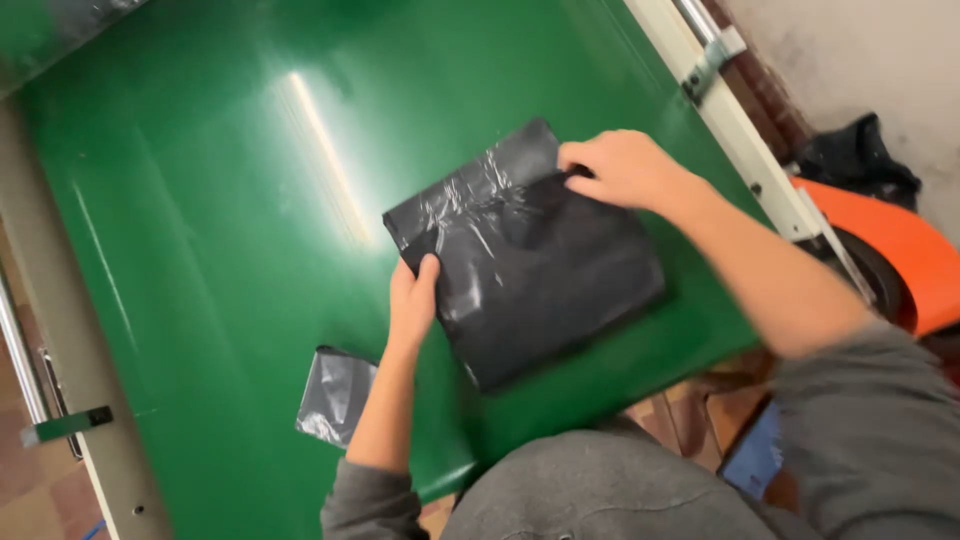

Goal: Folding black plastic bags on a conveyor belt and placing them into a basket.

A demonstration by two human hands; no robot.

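Observation:
A black plastic packet (545,275), flat and roughly square, lies on the shiny green table (200,220). Its upper left part is a glossy, crinkled flap. My left hand (412,300) presses on the packet's left edge, thumb on top of the plastic. My right hand (618,168) grips the top right edge of the flap with closed fingers. Both forearms reach out of grey sleeves.
A second, smaller black plastic packet (335,395) lies near the table's front edge, beside my left forearm. A cream metal frame rail (740,130) runs along the table's right side. An orange machine part (890,245) and a black bag (860,160) sit beyond it.

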